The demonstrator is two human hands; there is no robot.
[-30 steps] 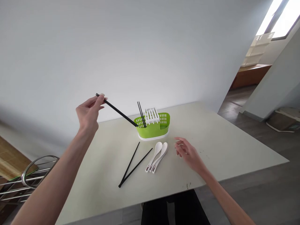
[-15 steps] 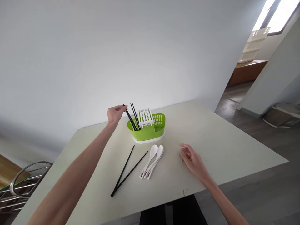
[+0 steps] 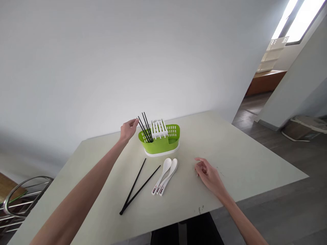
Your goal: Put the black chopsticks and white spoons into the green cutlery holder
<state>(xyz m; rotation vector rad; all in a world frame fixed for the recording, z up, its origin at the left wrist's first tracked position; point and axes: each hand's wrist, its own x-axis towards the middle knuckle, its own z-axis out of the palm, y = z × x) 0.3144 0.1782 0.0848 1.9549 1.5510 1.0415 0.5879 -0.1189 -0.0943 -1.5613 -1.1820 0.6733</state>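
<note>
Now three thin black chopsticks (image 3: pixel 145 128) lean in the green caddy (image 3: pixel 160 142), left hand (image 3: pixel 129 129) released beside them.

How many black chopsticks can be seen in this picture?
5: three stand in the green holder, next to the left hand, and two lie on the table, crossing at their near ends.

**One head-worn view, looking forward and down over the table**

The single camera sits at the person's head, above the near edge of the table (image 3: pixel 237 160), facing the far edge and the wall. It's at arm's length: both forearms run in from the bottom. The frame takes in the right corner and floor beyond. No second view overlaps.
</note>
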